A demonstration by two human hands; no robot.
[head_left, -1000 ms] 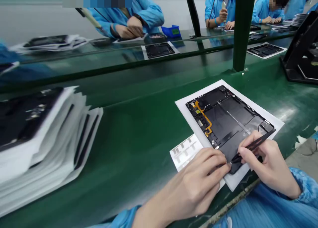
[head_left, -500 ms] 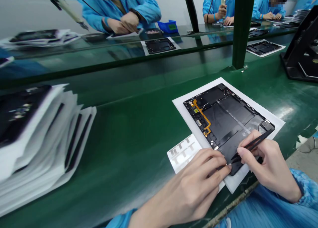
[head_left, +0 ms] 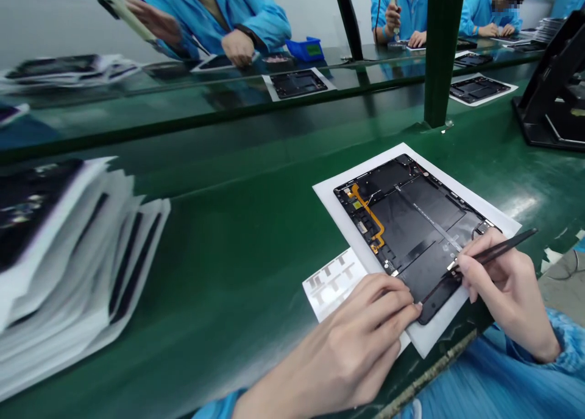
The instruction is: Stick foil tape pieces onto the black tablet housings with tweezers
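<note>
A black tablet housing (head_left: 402, 236) lies open side up on a white sheet (head_left: 329, 190), with an orange flex cable (head_left: 372, 218) along its left side. My right hand (head_left: 503, 273) is closed around black tweezers (head_left: 507, 245), whose tips are at a small gold-coloured part near the housing's right front edge. A thin dark line runs from there toward my left hand (head_left: 361, 340). That hand has its fingers pressed together on the housing's near left corner; whether they also pinch a small piece is hidden. Beside it lies a label sheet (head_left: 331, 282) with grey T-shaped pieces.
A stack of housings between white sheets (head_left: 91, 273) stands at left. A green post (head_left: 441, 53) rises behind the work, and a black stand (head_left: 548, 96) is at right. Across the bench, co-workers in blue sit near more housings (head_left: 299, 84) and a blue bin (head_left: 305, 49).
My right hand has moved the tweezer tips up and right, away from my left fingertips, and the tweezers lie flatter. My left hand stays at the corner. A co-worker's hand has lifted.
</note>
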